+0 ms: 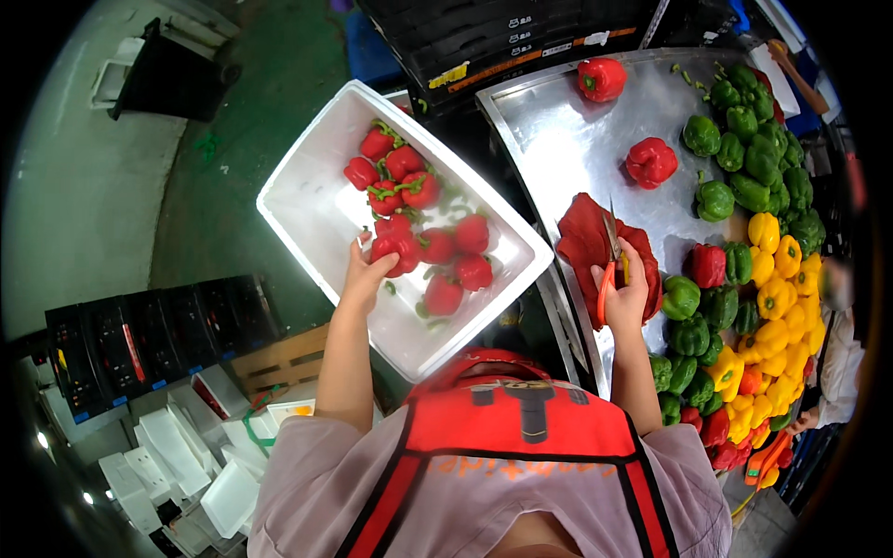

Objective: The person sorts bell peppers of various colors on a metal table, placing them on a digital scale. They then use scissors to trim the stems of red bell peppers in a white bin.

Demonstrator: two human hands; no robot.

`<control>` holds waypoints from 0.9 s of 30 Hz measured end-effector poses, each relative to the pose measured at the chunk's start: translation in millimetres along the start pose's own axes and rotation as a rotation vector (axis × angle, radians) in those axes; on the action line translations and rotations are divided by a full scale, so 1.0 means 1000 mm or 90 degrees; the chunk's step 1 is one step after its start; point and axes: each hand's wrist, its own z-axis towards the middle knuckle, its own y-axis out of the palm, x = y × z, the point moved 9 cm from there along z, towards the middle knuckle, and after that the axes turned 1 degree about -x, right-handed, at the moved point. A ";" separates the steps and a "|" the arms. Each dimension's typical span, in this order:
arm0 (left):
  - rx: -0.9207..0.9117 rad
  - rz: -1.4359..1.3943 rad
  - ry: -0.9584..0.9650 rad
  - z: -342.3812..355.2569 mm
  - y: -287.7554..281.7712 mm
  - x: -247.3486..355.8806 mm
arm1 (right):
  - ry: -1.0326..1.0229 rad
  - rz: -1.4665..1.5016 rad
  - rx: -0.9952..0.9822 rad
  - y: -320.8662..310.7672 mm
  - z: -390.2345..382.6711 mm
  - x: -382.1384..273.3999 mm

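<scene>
My left hand (365, 277) reaches into a white foam box (307, 200), its thumb and fingers closed round a red bell pepper (398, 253). Several more red bell peppers (420, 191) lie in the box, some with green stems, among loose green stem pieces. My right hand (627, 296) grips scissors (609, 270) with orange handles, their blades pointing away from me. Beneath them a crumpled dark red cloth (582, 232) lies at the left edge of the steel table (549, 130). Two red bell peppers (651, 163) sit apart on the table beyond the cloth.
Green peppers (763, 158) and yellow peppers (786, 316) are heaped along the table's right side. Black crates (493, 46) are stacked at the back. Left of me are more black crates (153, 344) and white foam boxes (177, 446). Other people's arms (798, 79) show at the right.
</scene>
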 end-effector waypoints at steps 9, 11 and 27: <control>-0.391 -0.860 -0.077 -0.066 0.118 0.037 | -0.010 0.302 -0.377 0.060 -0.034 -0.079; -0.385 -0.860 -0.070 -0.069 0.122 0.040 | -0.121 0.268 -0.361 0.058 -0.041 -0.103; -0.407 -0.743 0.042 -0.090 0.141 0.051 | -0.096 0.138 -0.417 0.070 -0.062 -0.123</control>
